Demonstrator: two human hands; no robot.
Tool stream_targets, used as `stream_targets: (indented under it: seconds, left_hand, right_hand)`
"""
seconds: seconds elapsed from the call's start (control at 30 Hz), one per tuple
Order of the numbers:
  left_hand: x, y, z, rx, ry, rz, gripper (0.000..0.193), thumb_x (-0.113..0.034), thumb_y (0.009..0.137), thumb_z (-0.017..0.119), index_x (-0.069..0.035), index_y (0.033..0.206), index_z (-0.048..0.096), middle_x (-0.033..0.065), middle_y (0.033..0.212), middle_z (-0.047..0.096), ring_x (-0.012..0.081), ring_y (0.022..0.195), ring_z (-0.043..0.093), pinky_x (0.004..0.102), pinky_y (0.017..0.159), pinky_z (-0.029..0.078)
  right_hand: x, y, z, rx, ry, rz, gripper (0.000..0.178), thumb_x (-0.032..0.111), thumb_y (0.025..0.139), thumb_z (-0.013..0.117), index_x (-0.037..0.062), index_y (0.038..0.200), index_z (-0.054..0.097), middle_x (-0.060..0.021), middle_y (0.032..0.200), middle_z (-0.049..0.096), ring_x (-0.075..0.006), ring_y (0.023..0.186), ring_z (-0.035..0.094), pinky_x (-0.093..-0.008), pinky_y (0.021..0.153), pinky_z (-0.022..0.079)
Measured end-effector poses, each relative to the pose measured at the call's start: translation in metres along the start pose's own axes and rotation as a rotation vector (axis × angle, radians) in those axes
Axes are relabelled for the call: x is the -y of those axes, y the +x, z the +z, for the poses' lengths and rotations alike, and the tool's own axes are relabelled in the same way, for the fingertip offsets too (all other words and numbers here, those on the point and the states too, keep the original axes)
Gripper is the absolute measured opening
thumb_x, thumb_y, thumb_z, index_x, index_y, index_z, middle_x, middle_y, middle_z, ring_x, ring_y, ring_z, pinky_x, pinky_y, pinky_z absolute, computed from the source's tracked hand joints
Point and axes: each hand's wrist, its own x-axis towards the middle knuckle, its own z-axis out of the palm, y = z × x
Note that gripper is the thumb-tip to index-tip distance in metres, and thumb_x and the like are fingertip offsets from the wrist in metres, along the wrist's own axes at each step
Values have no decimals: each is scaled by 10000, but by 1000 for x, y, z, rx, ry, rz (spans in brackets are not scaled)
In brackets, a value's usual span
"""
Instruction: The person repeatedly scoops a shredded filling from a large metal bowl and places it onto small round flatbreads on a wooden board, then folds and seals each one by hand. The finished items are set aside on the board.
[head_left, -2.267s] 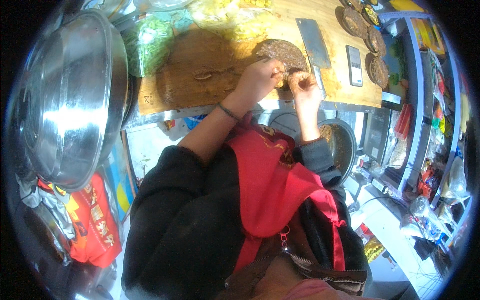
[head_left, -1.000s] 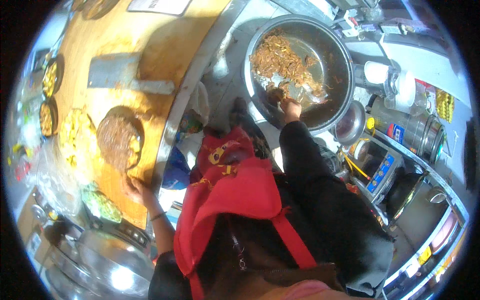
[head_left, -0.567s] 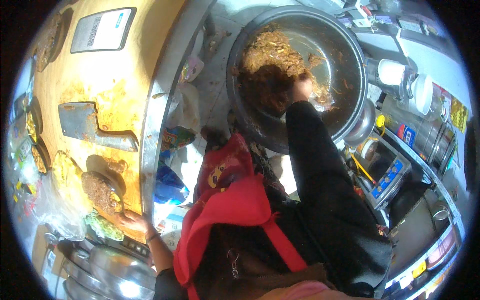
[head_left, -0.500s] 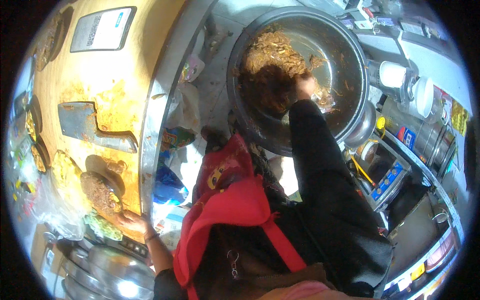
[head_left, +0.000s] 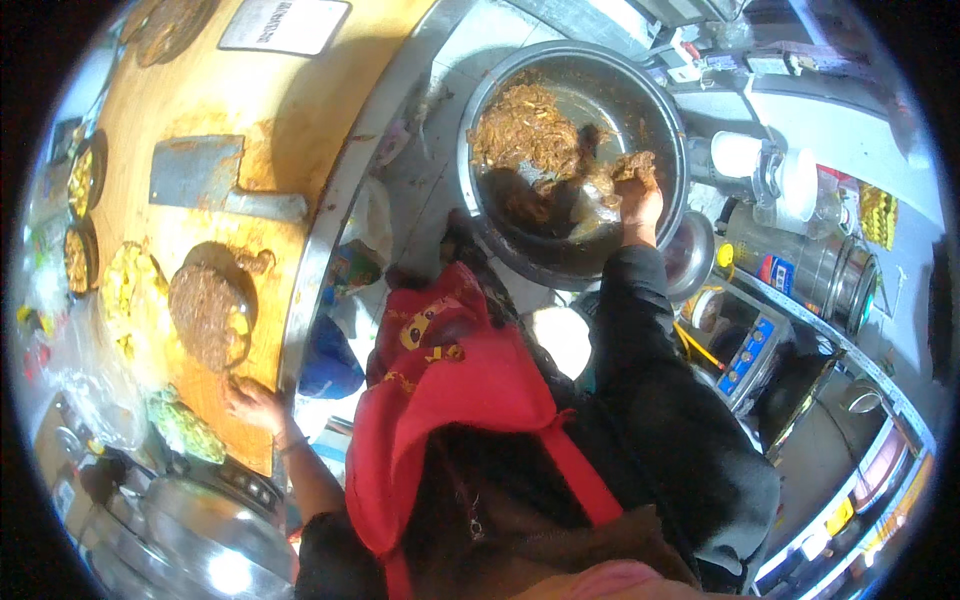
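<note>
My right hand [head_left: 643, 205] is at the right side of a large dark basin [head_left: 655, 120], its fingers curled around a clump of brown shredded food [head_left: 633, 165]. A bigger heap of the same brown food [head_left: 525, 130] lies toward the basin's far left. Near my hand, a clear plastic bag [head_left: 597, 205] rests inside the basin. My left hand [head_left: 255, 405] holds nothing. It lies with fingers stretched out on the wooden tabletop [head_left: 225, 395], just below a bowl heaped with brown food [head_left: 207, 315] and a few yellow pieces.
A stained cleaver [head_left: 200, 175] lies on the table, with yellow food [head_left: 132, 290] and a green bag [head_left: 185, 425] nearby. A white board [head_left: 285, 22] lies farther up. Metal bowls [head_left: 190, 530] stand lower left. A metal lid [head_left: 690, 255] and a shelf with containers are right of the basin.
My right hand has moved right within the basin and lifted a clump of brown food. My left hand has drawn slightly away from the bowl. The whole view has shifted.
</note>
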Motion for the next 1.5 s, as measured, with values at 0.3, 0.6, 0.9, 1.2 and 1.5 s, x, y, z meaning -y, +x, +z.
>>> stream_targets:
  seconds: [0.3,0.6,0.9,1.2,1.5]
  left_hand:
    - [23,17,-30,99,-32,203,305,-75,803,540,-59,1104,584,164,1147,544,314,1096,482,403,947,376]
    - [85,30,-60,-44,-97,-8,327,-48,773,569,-147,1082,614,106,1175,542,307,1097,484,383,935,396]
    - [87,7,-89,-108,-1126,-444,263,-100,844,557,-50,1102,570,67,1119,580,198,992,566,312,862,460]
    - [85,4,-82,45,-1031,-385,479,-231,767,659,-11,1169,515,176,1117,572,265,990,575,336,816,475]
    - [81,30,-88,73,1,268,340,-208,632,681,-82,933,587,177,960,587,347,1021,524,401,852,440]
  right_hand:
    - [64,-136,173,497,117,242,338,174,839,525,6,1132,503,-161,1063,582,-254,964,569,-253,552,498]
    - [9,-348,376,1216,-687,119,291,136,879,556,-19,1124,531,-125,948,635,-190,862,612,-323,791,487]
    - [-125,-484,421,1752,-1554,-1412,258,110,806,530,83,1062,549,-168,816,622,-349,754,614,-423,702,508]
    - [-160,-460,369,1791,-1356,-1060,343,52,790,520,-21,1125,521,-246,1028,573,-389,927,570,-415,822,460]
    - [-166,-468,378,1682,-1619,-1208,270,182,766,551,25,986,561,-215,1004,577,-363,868,568,-429,783,458]
